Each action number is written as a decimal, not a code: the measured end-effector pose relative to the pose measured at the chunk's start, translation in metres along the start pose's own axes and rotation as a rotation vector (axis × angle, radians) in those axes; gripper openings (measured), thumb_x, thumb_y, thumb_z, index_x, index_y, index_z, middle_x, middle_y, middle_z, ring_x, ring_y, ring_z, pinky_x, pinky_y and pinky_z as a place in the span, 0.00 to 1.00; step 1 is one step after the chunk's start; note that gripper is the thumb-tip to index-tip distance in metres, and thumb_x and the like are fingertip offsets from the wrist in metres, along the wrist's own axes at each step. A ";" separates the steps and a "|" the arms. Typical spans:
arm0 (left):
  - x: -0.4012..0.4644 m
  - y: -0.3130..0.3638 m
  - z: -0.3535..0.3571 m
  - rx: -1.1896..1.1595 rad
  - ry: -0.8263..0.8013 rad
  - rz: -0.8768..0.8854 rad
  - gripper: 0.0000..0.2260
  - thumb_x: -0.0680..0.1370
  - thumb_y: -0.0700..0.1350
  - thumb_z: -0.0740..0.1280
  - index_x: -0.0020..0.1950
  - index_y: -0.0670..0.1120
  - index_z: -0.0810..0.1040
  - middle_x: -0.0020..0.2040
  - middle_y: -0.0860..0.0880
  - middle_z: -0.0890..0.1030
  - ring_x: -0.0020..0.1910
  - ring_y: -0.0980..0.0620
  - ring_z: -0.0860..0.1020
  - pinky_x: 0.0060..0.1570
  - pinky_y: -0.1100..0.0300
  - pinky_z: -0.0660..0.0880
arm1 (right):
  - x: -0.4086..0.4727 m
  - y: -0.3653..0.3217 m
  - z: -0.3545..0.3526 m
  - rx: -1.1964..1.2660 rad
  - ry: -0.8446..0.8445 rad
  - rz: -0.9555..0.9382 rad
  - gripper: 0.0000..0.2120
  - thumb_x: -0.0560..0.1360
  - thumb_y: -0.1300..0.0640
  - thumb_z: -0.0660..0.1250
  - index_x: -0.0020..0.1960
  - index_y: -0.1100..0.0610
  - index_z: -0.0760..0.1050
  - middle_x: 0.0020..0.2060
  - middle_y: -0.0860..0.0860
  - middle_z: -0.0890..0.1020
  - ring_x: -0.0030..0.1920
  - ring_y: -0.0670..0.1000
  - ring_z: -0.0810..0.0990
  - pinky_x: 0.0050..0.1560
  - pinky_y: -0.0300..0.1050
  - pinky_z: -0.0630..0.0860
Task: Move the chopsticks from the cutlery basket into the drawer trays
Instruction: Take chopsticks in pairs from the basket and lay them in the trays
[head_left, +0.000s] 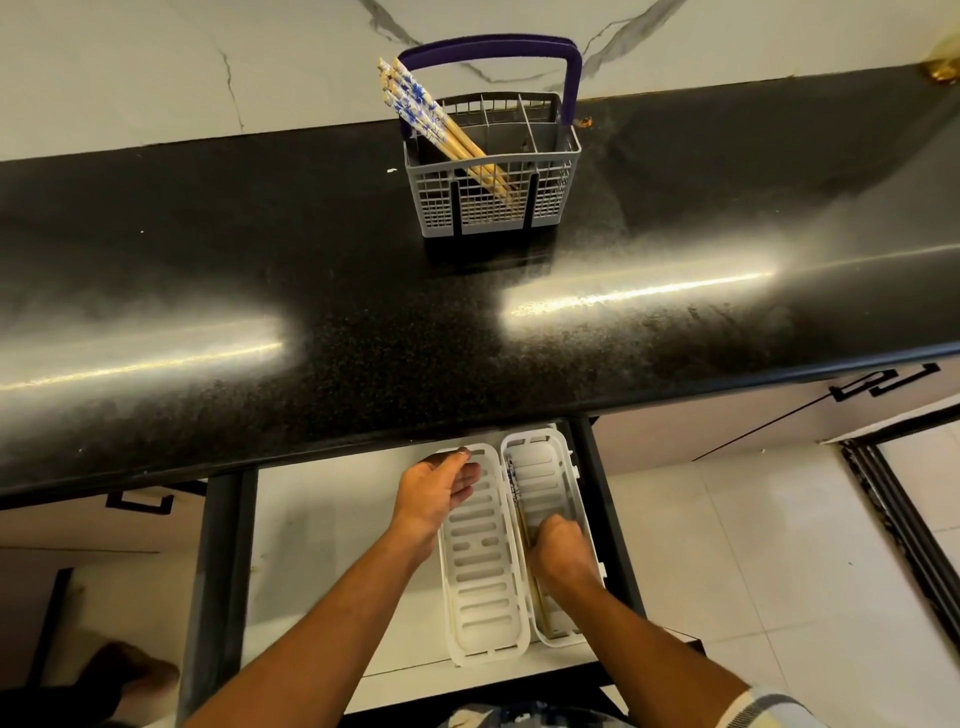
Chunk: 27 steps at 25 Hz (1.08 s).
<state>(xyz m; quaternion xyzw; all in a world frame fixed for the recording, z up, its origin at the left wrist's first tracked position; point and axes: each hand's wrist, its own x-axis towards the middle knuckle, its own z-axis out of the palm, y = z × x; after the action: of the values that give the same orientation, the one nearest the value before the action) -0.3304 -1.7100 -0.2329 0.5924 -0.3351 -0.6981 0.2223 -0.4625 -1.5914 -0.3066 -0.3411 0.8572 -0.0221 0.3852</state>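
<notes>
A grey cutlery basket (563, 156) with a purple handle stands on the black countertop, with several blue-patterned bamboo chopsticks (441, 130) leaning to the left in it. Below, an open drawer holds two white slotted trays side by side. Nothing lies in the left tray (480, 566). The right tray (540, 470) holds chopsticks (518, 499) along its left wall. My left hand (436, 493) hovers with relaxed fingers over the left tray's far end. My right hand (558, 553) is curled down inside the right tray over the chopsticks; its fingertips are hidden.
The black countertop (363, 312) overhangs the far end of the drawer (322, 530). White cabinet fronts with black handles flank the drawer. Tiled floor (753, 545) lies to the right, and a foot (130, 675) shows at the lower left.
</notes>
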 end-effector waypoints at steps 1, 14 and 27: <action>0.001 0.001 0.000 -0.002 0.002 0.001 0.11 0.81 0.44 0.66 0.58 0.39 0.82 0.51 0.41 0.86 0.53 0.46 0.84 0.60 0.49 0.79 | 0.000 0.000 0.001 -0.005 0.006 -0.013 0.05 0.79 0.61 0.67 0.49 0.58 0.82 0.43 0.51 0.85 0.39 0.49 0.81 0.46 0.40 0.82; 0.000 0.004 -0.005 0.000 0.012 0.012 0.09 0.81 0.44 0.65 0.56 0.42 0.82 0.52 0.41 0.86 0.54 0.46 0.84 0.60 0.50 0.78 | -0.003 0.001 0.003 -0.085 0.030 -0.106 0.04 0.78 0.56 0.69 0.51 0.54 0.82 0.43 0.49 0.85 0.42 0.47 0.84 0.50 0.42 0.83; -0.021 0.026 0.000 0.230 -0.028 0.208 0.08 0.80 0.47 0.66 0.54 0.45 0.83 0.47 0.47 0.87 0.51 0.50 0.85 0.52 0.60 0.81 | -0.030 -0.022 -0.048 -0.140 0.071 -0.190 0.09 0.79 0.52 0.65 0.47 0.54 0.82 0.38 0.48 0.82 0.37 0.49 0.81 0.43 0.43 0.82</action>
<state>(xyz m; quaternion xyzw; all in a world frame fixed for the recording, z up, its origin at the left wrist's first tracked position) -0.3289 -1.7126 -0.1991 0.5661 -0.4755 -0.6366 0.2193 -0.4686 -1.6016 -0.2468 -0.4458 0.8336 -0.0109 0.3260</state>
